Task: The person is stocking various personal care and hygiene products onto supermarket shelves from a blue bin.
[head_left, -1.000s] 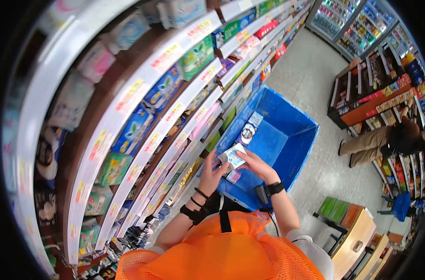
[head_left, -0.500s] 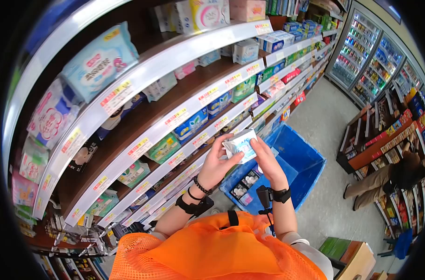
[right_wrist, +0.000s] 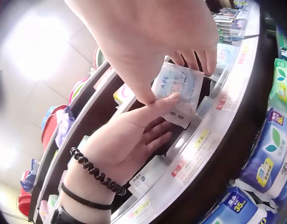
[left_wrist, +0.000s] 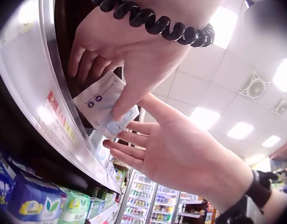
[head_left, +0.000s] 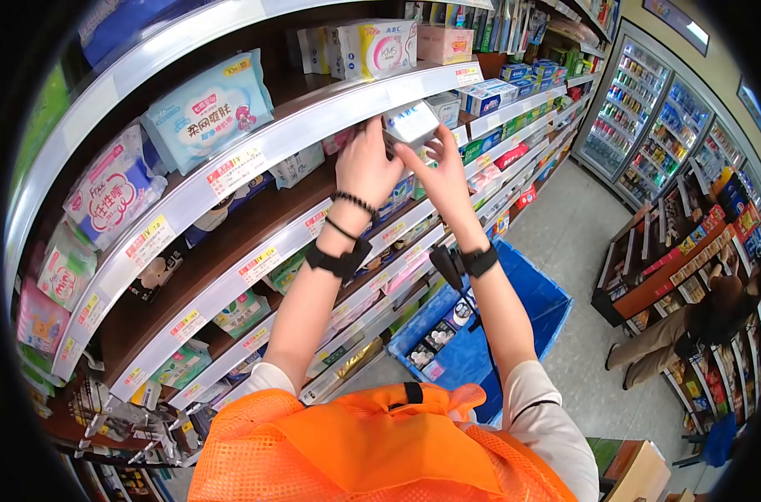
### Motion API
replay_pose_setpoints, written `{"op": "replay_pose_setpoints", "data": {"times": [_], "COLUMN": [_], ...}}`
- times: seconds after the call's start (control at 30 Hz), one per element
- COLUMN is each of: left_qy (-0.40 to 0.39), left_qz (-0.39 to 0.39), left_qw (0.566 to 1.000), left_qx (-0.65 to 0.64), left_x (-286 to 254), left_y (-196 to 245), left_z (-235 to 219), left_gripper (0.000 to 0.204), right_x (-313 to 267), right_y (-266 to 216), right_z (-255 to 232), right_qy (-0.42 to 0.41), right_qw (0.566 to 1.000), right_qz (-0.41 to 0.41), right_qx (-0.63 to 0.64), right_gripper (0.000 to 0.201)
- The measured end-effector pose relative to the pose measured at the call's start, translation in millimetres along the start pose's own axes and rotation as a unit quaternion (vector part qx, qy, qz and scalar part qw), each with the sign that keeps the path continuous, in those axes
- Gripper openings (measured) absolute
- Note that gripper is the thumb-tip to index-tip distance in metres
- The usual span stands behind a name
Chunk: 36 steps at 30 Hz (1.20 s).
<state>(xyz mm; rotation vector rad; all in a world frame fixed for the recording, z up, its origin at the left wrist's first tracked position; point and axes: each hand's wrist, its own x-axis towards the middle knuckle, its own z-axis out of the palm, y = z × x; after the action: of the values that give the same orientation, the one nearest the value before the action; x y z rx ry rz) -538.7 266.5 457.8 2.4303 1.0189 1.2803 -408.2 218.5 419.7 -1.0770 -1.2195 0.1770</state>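
Note:
A small white and light-blue ABC pack of sanitary pads (head_left: 411, 122) is held up between both hands at a shelf edge. My left hand (head_left: 369, 171) grips it, thumb lying across the front and fingers behind, as the left wrist view shows. At the other side my right hand (head_left: 444, 182) holds the pack's edge, its thumb by one corner and its fingers spread along the end. In the right wrist view the pack (right_wrist: 178, 86) is tilted, close over the price strip (right_wrist: 199, 140). Another white ABC pack (right_wrist: 149, 175) sits on that shelf below the left hand.
Curved shelves hold a large light-blue pack (head_left: 209, 109), a KMS pack (head_left: 379, 48) and a pink box (head_left: 446, 43). Below stands a blue bin (head_left: 556, 289) with several packs along one side. Someone (head_left: 715, 309) is by the right-hand shelves; drink fridges (head_left: 640, 109) stand beyond.
Both hands have carried the pack up from over the blue bin to the shelf, away from my body. The view has lifted from the bin toward the shelves.

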Motion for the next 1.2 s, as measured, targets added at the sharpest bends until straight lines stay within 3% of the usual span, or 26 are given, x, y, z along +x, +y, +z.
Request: {"op": "replay_pose_setpoints", "data": {"times": [0.03,0.27,0.37,0.47,0.5,0.57,0.8,0.93,1.03,1.1,1.2], "left_qy": [0.055,0.115,0.088,0.121,0.095,0.066,0.061,0.072,0.066,0.165,0.204], "left_qz": [0.034,0.021,-0.004,0.036,0.025,0.012,0.018,0.029,0.014,0.112,0.198], "left_qw": [0.998,0.993,0.996,0.992,0.995,0.997,0.998,0.997,0.998,0.98,0.958], "left_qx": [0.023,0.011,-0.002,-0.006,-0.016,-0.025,0.017,-0.024,0.004,-0.013,-0.029], "left_x": [8.8,27.2,26.0,26.8,25.8,24.0,21.0,23.1,18.7,9.9,-18.7], "left_y": [-9.9,-45.5,-42.1,-42.0,-41.1,-38.5,-33.6,-36.8,-27.0,-13.9,-2.7], "left_z": [9.2,55.2,52.4,50.3,47.2,42.8,44.6,46.3,40.4,36.3,38.6], "left_gripper": [0.064,0.061,0.058,0.053,0.053,0.053,0.053,0.054,0.051,0.043,0.028], "right_x": [8.8,44.9,45.6,41.9,40.5,39.0,23.7,-2.1,-38.0,-67.7,-119.3], "right_y": [1.0,33.0,41.7,40.4,42.9,48.2,48.6,48.8,59.6,79.4,120.8], "right_z": [2.1,11.6,11.1,11.4,11.8,12.2,2.3,-5.5,-24.0,-43.5,-78.3], "right_qy": [0.013,0.036,-0.009,0.032,0.03,0.075,0.036,0.031,0.043,0.045,0.037], "right_qw": [0.999,0.99,0.978,0.978,0.978,0.968,0.988,0.99,0.991,0.99,0.984], "right_qz": [-0.015,-0.024,0.014,-0.011,-0.007,-0.075,-0.061,-0.08,-0.042,-0.011,0.088], "right_qx": [-0.047,-0.138,-0.208,-0.206,-0.205,-0.228,-0.135,-0.116,-0.121,-0.134,-0.153], "right_gripper": [0.081,0.079,0.081,0.08,0.08,0.075,0.064,0.055,0.046,0.043,0.036]}}
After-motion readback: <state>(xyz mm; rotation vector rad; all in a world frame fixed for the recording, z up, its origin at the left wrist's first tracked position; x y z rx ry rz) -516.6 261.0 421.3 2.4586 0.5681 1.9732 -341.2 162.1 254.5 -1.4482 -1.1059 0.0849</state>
